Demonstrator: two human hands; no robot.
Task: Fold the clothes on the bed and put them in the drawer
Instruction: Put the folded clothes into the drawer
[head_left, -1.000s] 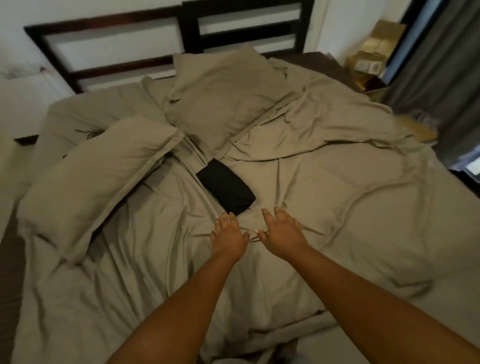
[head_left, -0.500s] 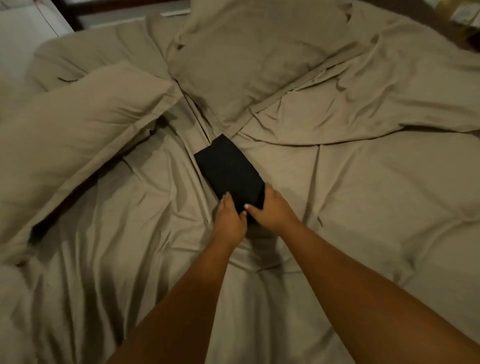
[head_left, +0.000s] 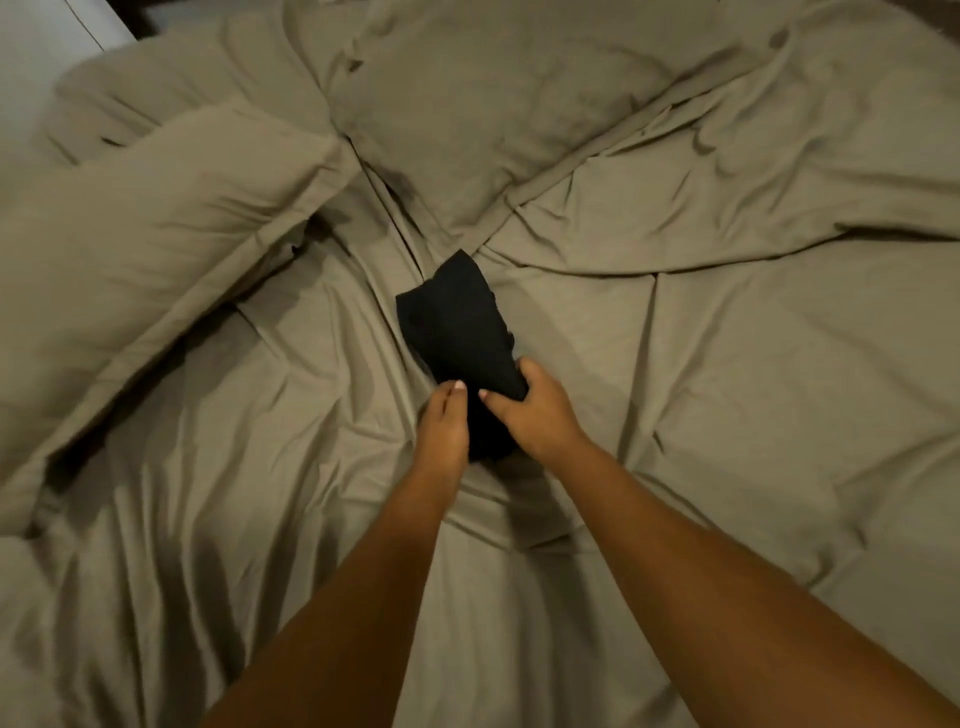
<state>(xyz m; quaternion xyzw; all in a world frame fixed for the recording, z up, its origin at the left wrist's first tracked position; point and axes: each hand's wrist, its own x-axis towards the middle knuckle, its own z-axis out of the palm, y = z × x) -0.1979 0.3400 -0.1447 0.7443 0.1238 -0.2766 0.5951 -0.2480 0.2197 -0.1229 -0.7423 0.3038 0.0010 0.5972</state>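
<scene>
A folded black garment (head_left: 457, 327) is raised off the taupe bed sheet (head_left: 727, 389) in the middle of the view. My right hand (head_left: 535, 410) grips its near right edge, thumb on top and fingers curled under. My left hand (head_left: 447, 426) holds the near left edge, its fingers tucked beneath the cloth. The garment's far end bends upward and its near part hangs between my hands. No drawer is in view.
Two taupe pillows lie beyond the garment, one at the left (head_left: 145, 234) and one at the top centre (head_left: 488, 104). A rumpled duvet (head_left: 779, 171) covers the right side. A white surface (head_left: 47, 41) shows at the top left corner.
Both hands reached forward from the sheet to the black garment, took hold of its near end and lifted it. The camera moved closer to the bed and tilted down.
</scene>
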